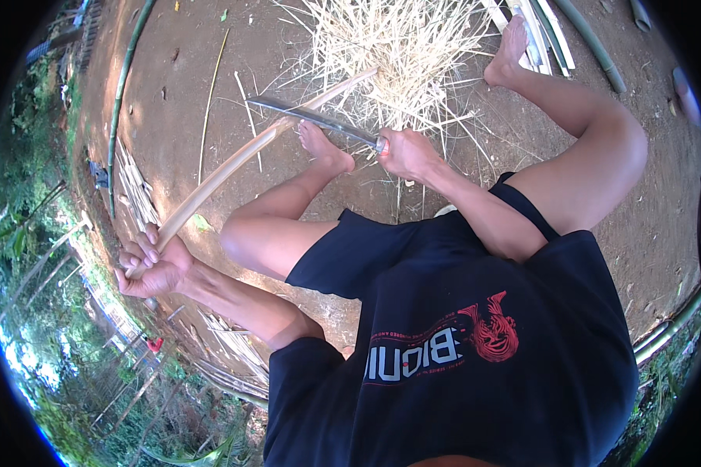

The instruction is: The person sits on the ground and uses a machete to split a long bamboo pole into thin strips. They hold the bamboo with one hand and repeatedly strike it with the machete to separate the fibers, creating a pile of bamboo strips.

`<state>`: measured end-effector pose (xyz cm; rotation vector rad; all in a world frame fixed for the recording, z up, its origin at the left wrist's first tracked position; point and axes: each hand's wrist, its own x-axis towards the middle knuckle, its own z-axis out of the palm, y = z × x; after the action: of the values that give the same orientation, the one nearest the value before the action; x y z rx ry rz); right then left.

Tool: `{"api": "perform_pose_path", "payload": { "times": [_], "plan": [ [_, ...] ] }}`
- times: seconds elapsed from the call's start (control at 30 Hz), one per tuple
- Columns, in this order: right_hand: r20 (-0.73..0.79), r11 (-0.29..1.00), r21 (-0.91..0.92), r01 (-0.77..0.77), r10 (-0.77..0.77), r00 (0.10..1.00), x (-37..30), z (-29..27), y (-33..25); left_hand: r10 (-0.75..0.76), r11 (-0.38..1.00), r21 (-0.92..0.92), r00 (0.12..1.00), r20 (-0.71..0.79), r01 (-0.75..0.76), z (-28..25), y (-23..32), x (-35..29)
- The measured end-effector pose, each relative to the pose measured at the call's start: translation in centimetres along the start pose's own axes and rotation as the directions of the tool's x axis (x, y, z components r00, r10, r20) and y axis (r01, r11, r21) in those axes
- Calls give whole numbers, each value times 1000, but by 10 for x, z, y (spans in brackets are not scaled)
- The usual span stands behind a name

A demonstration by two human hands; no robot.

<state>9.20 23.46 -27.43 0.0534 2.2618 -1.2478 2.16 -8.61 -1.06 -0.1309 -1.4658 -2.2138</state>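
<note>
My left hand [157, 263] is closed around the lower end of a long pale bamboo strip [223, 173], which slants up and to the right over the ground. Its far end reaches the heap of shavings. In my right hand [413, 154] is the handle of a long-bladed knife [319, 119], pointing left. The blade crosses the strip near its upper part, close above my foot [323, 145]; whether its edge bites into the strip I cannot tell.
A big heap of pale shavings [397, 54] lies on the bare earth [187, 101] between my feet. Split bamboo pieces [549, 39] and a green pole [592, 43] lie at the far right. Another green pole [119, 101] and several strips [136, 183] lie at left, beside greenery.
</note>
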Motion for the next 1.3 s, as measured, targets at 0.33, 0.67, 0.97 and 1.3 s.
{"api": "perform_pose_path", "payload": {
  "times": [0.33, 0.67, 0.97, 1.3],
  "plan": [
    [43, 789, 129, -601, 601, 798, 58, -15, 121, -4, 1000, 27, 998, -55, 6, 0, 7, -2],
    [28, 974, 153, 167, -173, 984, -7, 9, -48, 128, 979, 198, 915, -383, -54, 25, -4, -5],
    [-64, 979, 110, 170, -163, 985, -19, 17, -41, 137, 975, 216, 896, -423, -47, 39, -10, -16],
    [-24, 979, 107, 175, -173, 985, -15, 14, -31, 144, 974, 224, 876, -461, -42, 42, -4, -18]
  ]
}}
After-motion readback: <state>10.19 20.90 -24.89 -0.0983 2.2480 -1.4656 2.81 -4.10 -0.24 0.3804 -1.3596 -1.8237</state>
